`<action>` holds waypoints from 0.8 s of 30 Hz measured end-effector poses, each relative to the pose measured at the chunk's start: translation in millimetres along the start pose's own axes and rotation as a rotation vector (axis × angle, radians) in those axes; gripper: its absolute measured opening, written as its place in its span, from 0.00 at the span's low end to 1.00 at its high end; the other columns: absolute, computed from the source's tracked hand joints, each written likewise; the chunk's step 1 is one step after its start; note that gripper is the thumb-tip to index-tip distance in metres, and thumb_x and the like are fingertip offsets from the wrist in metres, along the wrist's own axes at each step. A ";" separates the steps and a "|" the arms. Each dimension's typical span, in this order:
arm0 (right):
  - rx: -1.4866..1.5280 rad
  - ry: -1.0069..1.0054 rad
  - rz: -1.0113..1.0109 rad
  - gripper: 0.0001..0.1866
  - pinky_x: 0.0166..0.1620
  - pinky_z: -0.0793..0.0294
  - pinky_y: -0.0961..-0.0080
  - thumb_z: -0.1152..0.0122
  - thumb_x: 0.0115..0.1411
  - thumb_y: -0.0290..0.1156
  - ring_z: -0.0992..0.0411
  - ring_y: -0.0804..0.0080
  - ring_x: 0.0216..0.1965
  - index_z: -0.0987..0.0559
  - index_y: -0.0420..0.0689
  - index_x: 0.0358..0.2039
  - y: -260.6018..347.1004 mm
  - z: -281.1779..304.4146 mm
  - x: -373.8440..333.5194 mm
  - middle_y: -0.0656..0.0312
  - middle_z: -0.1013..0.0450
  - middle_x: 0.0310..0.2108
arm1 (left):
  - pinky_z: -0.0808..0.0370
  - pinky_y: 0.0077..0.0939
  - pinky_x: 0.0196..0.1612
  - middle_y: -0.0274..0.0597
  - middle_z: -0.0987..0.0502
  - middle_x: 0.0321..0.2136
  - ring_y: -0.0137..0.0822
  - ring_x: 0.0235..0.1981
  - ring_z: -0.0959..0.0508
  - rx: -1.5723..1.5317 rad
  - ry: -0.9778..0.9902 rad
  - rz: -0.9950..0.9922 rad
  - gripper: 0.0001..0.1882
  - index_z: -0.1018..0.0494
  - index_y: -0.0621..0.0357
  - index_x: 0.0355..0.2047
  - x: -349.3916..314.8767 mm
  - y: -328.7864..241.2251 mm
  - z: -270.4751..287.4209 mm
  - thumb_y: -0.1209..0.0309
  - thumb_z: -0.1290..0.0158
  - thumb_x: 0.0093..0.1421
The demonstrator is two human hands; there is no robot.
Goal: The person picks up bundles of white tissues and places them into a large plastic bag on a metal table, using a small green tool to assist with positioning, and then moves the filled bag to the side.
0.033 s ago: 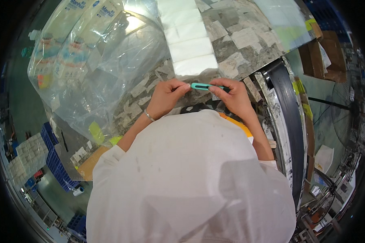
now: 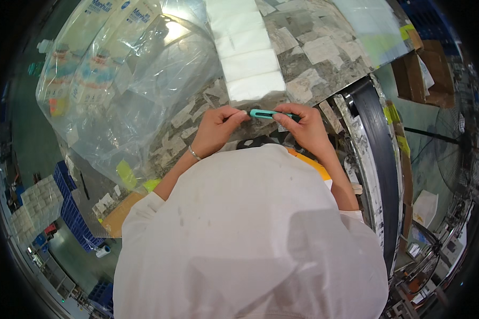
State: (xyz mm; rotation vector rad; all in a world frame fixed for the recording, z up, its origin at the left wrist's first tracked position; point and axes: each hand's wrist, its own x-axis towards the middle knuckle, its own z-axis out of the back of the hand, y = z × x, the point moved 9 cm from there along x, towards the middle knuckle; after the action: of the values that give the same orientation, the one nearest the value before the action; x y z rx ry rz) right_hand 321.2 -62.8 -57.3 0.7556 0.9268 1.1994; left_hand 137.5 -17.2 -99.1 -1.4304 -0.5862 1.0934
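Observation:
A teal utility knife (image 2: 266, 114) lies crosswise in front of my body, its slotted handle pointing left. My right hand (image 2: 306, 126) is closed on its right end between thumb and fingers. At its left end my left hand (image 2: 218, 125) is pinched shut, thumb against forefinger; whatever sits between those fingertips is too small to make out. Just beyond the knife, a row of white tissue packs (image 2: 253, 69) in clear film runs away across the worktable (image 2: 316, 50).
Clear plastic bags (image 2: 138, 101), some printed, cover the table's left. Torn tape and paper scraps stick to the tabletop. A black conveyor belt (image 2: 380, 154) runs along my right. An open cardboard box (image 2: 426, 74) stands beyond it. A blue crate (image 2: 74, 212) is at the left.

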 end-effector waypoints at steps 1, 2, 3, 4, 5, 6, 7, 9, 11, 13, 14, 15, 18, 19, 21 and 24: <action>-0.024 -0.026 0.021 0.10 0.28 0.35 0.84 0.40 0.51 0.30 0.34 0.83 0.24 0.23 0.38 0.33 -0.9 1.3 -0.7 0.63 0.27 0.22 | 0.38 0.16 0.22 0.30 0.30 0.16 0.20 0.19 0.34 -0.020 -0.025 0.006 0.14 0.25 0.63 0.25 -1.2 4.6 4.5 0.62 0.49 0.55; -0.054 -0.077 -0.008 0.11 0.27 0.35 0.84 0.40 0.51 0.30 0.34 0.83 0.24 0.23 0.38 0.33 -7.0 7.5 -0.4 0.63 0.27 0.22 | 0.38 0.16 0.22 0.31 0.30 0.16 0.21 0.19 0.34 -0.026 -0.091 0.073 0.15 0.25 0.63 0.25 -2.2 12.8 17.2 0.62 0.50 0.55; -0.085 -0.129 -0.038 0.11 0.27 0.34 0.84 0.40 0.51 0.31 0.34 0.82 0.23 0.23 0.39 0.33 -14.1 16.1 0.6 0.63 0.28 0.21 | 0.38 0.16 0.22 0.31 0.30 0.15 0.21 0.19 0.34 -0.032 -0.158 0.140 0.16 0.25 0.63 0.25 -2.9 21.2 31.9 0.61 0.51 0.56; -0.115 -0.181 -0.067 0.11 0.27 0.34 0.83 0.40 0.51 0.32 0.33 0.82 0.23 0.23 0.39 0.33 -20.0 22.7 1.8 0.62 0.28 0.21 | 0.38 0.16 0.22 0.32 0.30 0.15 0.21 0.19 0.34 -0.038 -0.224 0.206 0.16 0.25 0.63 0.25 -3.3 28.6 43.1 0.61 0.51 0.56; -0.147 -0.193 -0.030 0.11 0.26 0.34 0.83 0.40 0.51 0.32 0.33 0.80 0.22 0.23 0.40 0.33 -18.1 22.7 3.1 0.62 0.28 0.21 | 0.38 0.17 0.22 0.32 0.31 0.14 0.22 0.18 0.34 0.015 -0.210 0.218 0.17 0.25 0.63 0.24 -1.2 26.1 45.3 0.60 0.51 0.55; -0.179 -0.206 0.008 0.11 0.26 0.34 0.83 0.40 0.51 0.33 0.32 0.79 0.22 0.23 0.40 0.33 -16.2 22.7 4.1 0.61 0.27 0.21 | 0.38 0.18 0.22 0.33 0.31 0.14 0.23 0.18 0.34 0.069 -0.196 0.230 0.17 0.25 0.63 0.23 2.2 20.3 47.7 0.59 0.50 0.55; -0.210 -0.219 0.045 0.11 0.26 0.34 0.82 0.40 0.51 0.33 0.32 0.78 0.21 0.23 0.41 0.33 -14.3 22.5 4.9 0.60 0.27 0.21 | 0.37 0.18 0.22 0.33 0.31 0.13 0.23 0.17 0.34 0.122 -0.181 0.241 0.18 0.26 0.64 0.22 6.0 17.6 48.9 0.58 0.49 0.54; -0.263 -0.238 0.083 0.10 0.27 0.32 0.77 0.40 0.50 0.36 0.29 0.68 0.23 0.22 0.44 0.31 -11.2 18.9 8.7 0.60 0.26 0.23 | 0.37 0.20 0.22 0.34 0.33 0.14 0.25 0.18 0.35 0.230 -0.225 0.164 0.19 0.29 0.63 0.20 17.8 7.4 42.9 0.57 0.46 0.50; -0.305 -0.256 0.126 0.10 0.28 0.30 0.74 0.40 0.49 0.38 0.28 0.63 0.24 0.22 0.46 0.30 -7.6 16.3 11.0 0.59 0.26 0.25 | 0.37 0.21 0.23 0.35 0.34 0.16 0.27 0.19 0.36 0.294 -0.247 0.081 0.20 0.33 0.62 0.20 29.1 -1.2 34.4 0.56 0.42 0.46; -0.337 -0.272 0.174 0.10 0.28 0.30 0.73 0.40 0.49 0.38 0.28 0.62 0.25 0.22 0.47 0.29 -3.1 15.3 11.8 0.59 0.26 0.26 | 0.37 0.22 0.23 0.35 0.36 0.18 0.27 0.20 0.37 0.316 -0.249 -0.005 0.23 0.38 0.60 0.21 38.6 -3.5 28.0 0.56 0.39 0.42; -0.343 -0.269 0.172 0.10 0.28 0.30 0.73 0.40 0.49 0.38 0.28 0.62 0.25 0.22 0.47 0.29 -2.1 14.6 11.9 0.59 0.26 0.27 | 0.38 0.21 0.23 0.34 0.36 0.18 0.26 0.20 0.37 0.319 -0.237 -0.021 0.23 0.39 0.59 0.21 42.7 0.9 25.8 0.58 0.38 0.42; -0.349 -0.266 0.169 0.10 0.28 0.30 0.73 0.40 0.49 0.38 0.27 0.62 0.26 0.22 0.47 0.29 -0.1 14.4 11.9 0.59 0.26 0.27 | 0.38 0.19 0.22 0.33 0.37 0.18 0.25 0.20 0.38 0.321 -0.226 -0.036 0.23 0.40 0.58 0.22 46.5 6.2 23.5 0.59 0.38 0.41; -0.370 -0.260 0.172 0.10 0.28 0.30 0.73 0.40 0.49 0.38 0.27 0.62 0.26 0.22 0.47 0.29 2.6 14.9 12.3 0.60 0.26 0.27 | 0.39 0.17 0.21 0.32 0.37 0.19 0.23 0.20 0.39 0.270 -0.198 -0.029 0.23 0.41 0.57 0.22 50.4 15.1 20.9 0.61 0.37 0.41; -0.378 -0.258 0.175 0.10 0.28 0.30 0.73 0.40 0.49 0.38 0.27 0.62 0.26 0.22 0.47 0.29 2.8 14.8 12.6 0.60 0.26 0.27 | 0.39 0.17 0.21 0.31 0.37 0.19 0.23 0.20 0.39 0.243 -0.191 -0.017 0.23 0.41 0.57 0.22 50.9 17.4 20.4 0.62 0.37 0.42; -0.372 -0.258 0.179 0.10 0.28 0.30 0.73 0.40 0.49 0.37 0.27 0.62 0.26 0.22 0.47 0.29 2.9 13.9 13.0 0.61 0.26 0.27 | 0.39 0.16 0.21 0.31 0.37 0.19 0.22 0.20 0.38 0.206 -0.172 0.019 0.22 0.41 0.57 0.22 51.3 20.0 19.2 0.63 0.37 0.43; -0.382 -0.264 0.215 0.10 0.27 0.31 0.75 0.40 0.49 0.35 0.28 0.63 0.25 0.22 0.45 0.30 6.4 12.3 12.9 0.58 0.26 0.26 | 0.38 0.18 0.20 0.32 0.39 0.18 0.24 0.19 0.39 0.138 -0.155 0.044 0.21 0.42 0.57 0.22 52.0 24.5 17.7 0.63 0.38 0.42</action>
State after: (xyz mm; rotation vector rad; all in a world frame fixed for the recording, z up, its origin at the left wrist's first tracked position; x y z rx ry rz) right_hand 330.7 -48.9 -48.7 0.6927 0.3878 1.3754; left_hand 138.9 31.1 -134.9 -1.2515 -0.5793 1.2641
